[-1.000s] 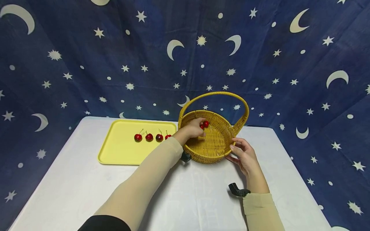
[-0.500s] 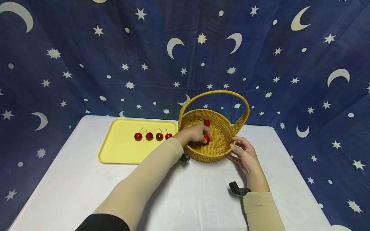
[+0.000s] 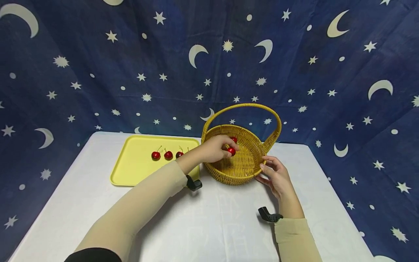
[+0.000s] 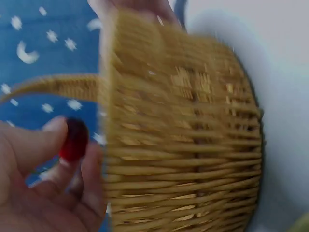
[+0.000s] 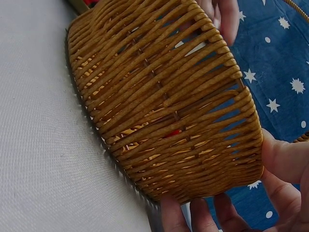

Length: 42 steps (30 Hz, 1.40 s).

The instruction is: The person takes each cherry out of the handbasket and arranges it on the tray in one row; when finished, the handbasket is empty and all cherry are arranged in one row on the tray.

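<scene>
"Pinching a cherry [image 3: 231, 151], I see. Where exactly?"

"Between the thumb and fingertips of the left hand [image 3: 217, 148], over the hollow of the basket [image 3: 235, 179]. Just beyond those fingertips, 1 more cherry [image 3: 234, 139] lies inside the weave."

"Heavy, would you say?"

"Light, I should think: small, round and glossy, probably firm, and likely to roll out of a careless grasp. If it's real fruit, a hard squeeze could bruise it. I'd take it as that hand does, by its fat sides, and not tug at the stem."

"Which way does the stem point?"

"Can't tell; it's too blurred around the thumb."

"And the right hand [image 3: 276, 178]?"

"Gripping the basket, thumb at the rim, the other fingertips lower against the outer wall. The basket looks light and a little springy, so the rim seems a sensible place to steady it. The handle [image 3: 242, 105] arches up beyond the left fingers, touched by neither hand."

"What's behind the left fingers, by the wrist [image 3: 190, 160]?"

"The yellow tray [image 3: 131, 167]. There, 3 cherries [image 3: 168, 155] show plainly in a row, and 1 stem tip [image 3: 188, 149] peeks past the wrist."
</scene>
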Available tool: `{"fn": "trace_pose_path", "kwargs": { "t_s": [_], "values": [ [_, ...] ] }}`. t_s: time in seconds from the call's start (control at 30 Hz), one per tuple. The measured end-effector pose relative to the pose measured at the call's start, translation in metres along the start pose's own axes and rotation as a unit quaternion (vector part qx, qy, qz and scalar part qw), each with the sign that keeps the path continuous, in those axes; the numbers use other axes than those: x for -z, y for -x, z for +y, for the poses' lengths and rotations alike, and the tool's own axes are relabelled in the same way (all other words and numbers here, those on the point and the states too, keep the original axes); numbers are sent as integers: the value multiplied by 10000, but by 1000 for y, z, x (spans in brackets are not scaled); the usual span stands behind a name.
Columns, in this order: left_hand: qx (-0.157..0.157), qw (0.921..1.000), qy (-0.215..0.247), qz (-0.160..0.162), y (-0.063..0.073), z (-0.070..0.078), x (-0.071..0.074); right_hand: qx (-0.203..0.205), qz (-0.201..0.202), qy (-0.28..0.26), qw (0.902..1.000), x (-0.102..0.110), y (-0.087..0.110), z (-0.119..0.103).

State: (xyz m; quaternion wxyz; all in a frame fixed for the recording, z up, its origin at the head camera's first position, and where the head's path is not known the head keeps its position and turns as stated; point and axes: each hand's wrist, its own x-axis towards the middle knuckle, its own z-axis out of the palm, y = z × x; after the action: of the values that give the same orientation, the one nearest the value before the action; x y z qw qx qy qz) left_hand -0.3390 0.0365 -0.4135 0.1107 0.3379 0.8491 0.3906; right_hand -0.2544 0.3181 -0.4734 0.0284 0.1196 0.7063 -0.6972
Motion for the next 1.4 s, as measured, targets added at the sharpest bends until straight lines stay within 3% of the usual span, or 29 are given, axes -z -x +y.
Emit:
{"fn": "trace_pose_path", "kwargs": {
  "t_s": [0.13,0.3,0.4,0.53,0.67,0.83,1.03,1.23,1.4],
  "values": [
    [-90,9997,67,207,41,8,12,-80,-33,0,10000,-1,1,0],
    [49,9973,224,703,92,-1,24,-64,-23,40,10000,-1,1,1],
    [457,9924,340,1092,119,-14,34,-27,-16,54,10000,-1,0,0],
    [1113,9808,441,1538,153,-43,58,-41,-59,30,10000,-2,-1,0],
    [1525,9720,372,1749,177,-74,86,-70,-31,0,10000,-1,0,-1],
    [1959,9659,181,1682,191,-109,109,-92,3,-16,10000,0,0,-2],
    [2313,9638,418,1256,198,-141,116,-94,-17,-39,9999,0,-1,0],
    [2287,9690,590,731,194,-157,118,-33,-29,-29,10000,0,-2,1],
    [2252,9705,647,570,190,-163,122,1,-21,-22,10000,1,-1,1]
  ]
}}
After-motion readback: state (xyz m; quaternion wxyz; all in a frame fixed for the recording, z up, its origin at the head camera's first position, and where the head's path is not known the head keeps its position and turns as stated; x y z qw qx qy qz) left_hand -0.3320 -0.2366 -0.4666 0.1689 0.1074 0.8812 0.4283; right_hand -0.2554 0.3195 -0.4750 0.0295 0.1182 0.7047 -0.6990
